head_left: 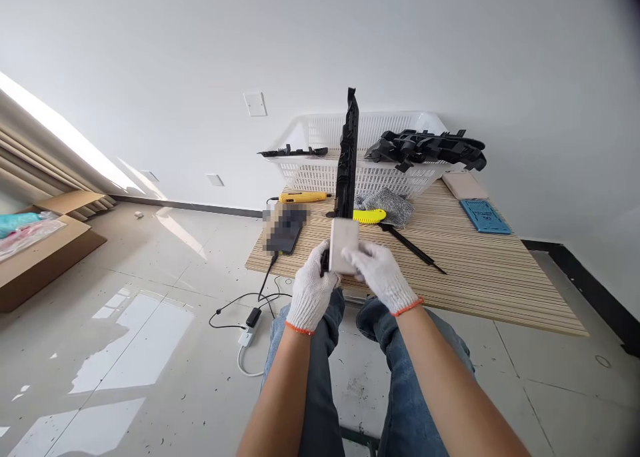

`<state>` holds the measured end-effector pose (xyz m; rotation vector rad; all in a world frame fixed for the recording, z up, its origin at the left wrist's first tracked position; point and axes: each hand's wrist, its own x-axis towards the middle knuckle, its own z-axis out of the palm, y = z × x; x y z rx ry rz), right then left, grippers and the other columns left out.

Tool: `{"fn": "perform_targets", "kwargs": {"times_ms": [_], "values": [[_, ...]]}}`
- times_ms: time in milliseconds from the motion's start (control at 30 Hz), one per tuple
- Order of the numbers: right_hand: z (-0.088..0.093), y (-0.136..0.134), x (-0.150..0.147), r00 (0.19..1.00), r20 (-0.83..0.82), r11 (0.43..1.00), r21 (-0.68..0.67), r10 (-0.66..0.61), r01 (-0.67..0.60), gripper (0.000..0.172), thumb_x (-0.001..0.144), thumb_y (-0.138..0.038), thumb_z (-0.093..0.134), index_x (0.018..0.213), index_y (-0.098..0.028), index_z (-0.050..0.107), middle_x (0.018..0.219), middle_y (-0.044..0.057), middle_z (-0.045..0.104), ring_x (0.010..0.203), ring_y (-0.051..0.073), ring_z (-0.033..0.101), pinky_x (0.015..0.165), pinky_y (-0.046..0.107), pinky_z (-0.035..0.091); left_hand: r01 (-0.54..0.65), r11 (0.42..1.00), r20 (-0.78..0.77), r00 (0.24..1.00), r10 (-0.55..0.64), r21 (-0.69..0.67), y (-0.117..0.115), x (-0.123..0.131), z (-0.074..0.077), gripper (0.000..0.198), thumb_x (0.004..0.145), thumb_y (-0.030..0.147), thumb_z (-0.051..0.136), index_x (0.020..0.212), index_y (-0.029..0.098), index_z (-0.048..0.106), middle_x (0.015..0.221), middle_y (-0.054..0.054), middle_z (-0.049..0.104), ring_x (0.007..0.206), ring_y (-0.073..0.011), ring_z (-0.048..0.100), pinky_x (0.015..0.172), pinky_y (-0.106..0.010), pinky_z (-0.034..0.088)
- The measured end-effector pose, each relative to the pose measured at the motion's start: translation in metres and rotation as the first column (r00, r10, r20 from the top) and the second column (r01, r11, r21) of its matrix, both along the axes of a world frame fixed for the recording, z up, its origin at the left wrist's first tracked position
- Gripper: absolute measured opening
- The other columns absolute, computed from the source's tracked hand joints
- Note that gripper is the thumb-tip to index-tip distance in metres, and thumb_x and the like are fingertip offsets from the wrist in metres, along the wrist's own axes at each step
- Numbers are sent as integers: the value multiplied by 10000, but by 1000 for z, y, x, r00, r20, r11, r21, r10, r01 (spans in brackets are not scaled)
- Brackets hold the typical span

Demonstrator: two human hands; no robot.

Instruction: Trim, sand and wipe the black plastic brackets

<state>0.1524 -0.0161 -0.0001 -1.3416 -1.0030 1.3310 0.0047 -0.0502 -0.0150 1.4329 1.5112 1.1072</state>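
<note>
My left hand (313,287), in a white knit glove with an orange cuff, is closed around the lower end of a long black plastic trim strip (346,157). The strip stands nearly upright over the table edge. My right hand (379,273), gloved the same way, grips an off-white rectangular block (344,240) by its right side. This block lies in front of the strip's lower part and hides it; whether they touch I cannot tell. Behind them on the table are a yellow-handled tool (369,216), a grey cloth (393,207) and a thin black rod (413,247).
A white plastic basket (320,175) against the wall carries more black plastic parts (427,149). On the striped table (480,277) lie a yellow corded tool (303,197), a phone (290,230), a beige pad (465,185) and a blue packet (485,215). Cables and a power strip (247,337) lie at left.
</note>
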Motion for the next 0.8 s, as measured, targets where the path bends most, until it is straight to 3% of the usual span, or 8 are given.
{"fn": "perform_targets", "kwargs": {"times_ms": [100,200,233,333,467,600,700,800], "values": [[0,0,-1,974,-100,979,-17,-205,205,400,643,-560,768,755,-215,601,529,-71,455,413,64,328,358,207,282,-12,1000,26,1000,12,-6,1,0,-3,598,731,101,594,1308,248,644,1005,3,766,832,-165,698,823,-288,570],[0,-2,-1,993,-117,998,-55,17,-23,413,589,-505,842,751,-213,600,531,-67,479,400,59,351,338,193,267,-8,1000,19,1000,8,-15,2,1,-4,579,745,112,608,1306,250,646,986,3,765,819,-162,698,807,-282,572],[0,-2,0,992,-121,997,-61,31,-39,418,581,-498,854,750,-214,596,524,-69,475,398,61,364,334,189,268,-11,1000,14,1000,11,-17,1,2,-4,574,748,116,613,1304,250,646,995,3,765,827,-162,700,805,-279,572],[-1,-4,1,969,-184,986,-47,-164,158,437,613,-543,827,722,-230,542,490,-94,418,366,50,326,311,180,225,-29,999,-7,1000,29,-13,1,2,-1,544,752,127,626,1280,251,655,1058,-3,764,882,-169,706,819,-278,566],[-2,-6,1,991,-125,996,-67,55,-63,438,599,-527,848,707,-227,549,458,-85,460,316,62,343,282,197,208,-11,1000,-65,998,10,-2,1,1,-1,556,754,143,637,1301,248,647,1070,-11,769,928,-191,705,851,-299,555],[-3,-7,2,987,-139,995,-64,-85,76,434,631,-570,810,719,-236,548,396,-88,444,275,81,340,263,202,209,-12,1000,-45,999,11,-16,1,0,-1,557,757,140,629,1303,248,645,1113,-13,765,913,-185,708,831,-290,551],[-3,-7,2,992,-91,986,-135,86,-98,402,601,-487,856,732,-225,581,386,-61,485,293,111,425,272,199,270,-8,1000,-77,997,6,-21,1,1,2,556,771,138,611,1314,248,643,1072,-4,772,923,-185,708,827,-286,537],[-2,-6,2,986,-157,991,-124,-61,42,409,622,-526,826,715,-229,560,396,-60,492,326,109,460,290,183,307,-34,999,-97,995,30,-34,0,3,5,575,751,114,607,1309,244,647,1084,0,773,962,-192,708,842,-287,526]]}}
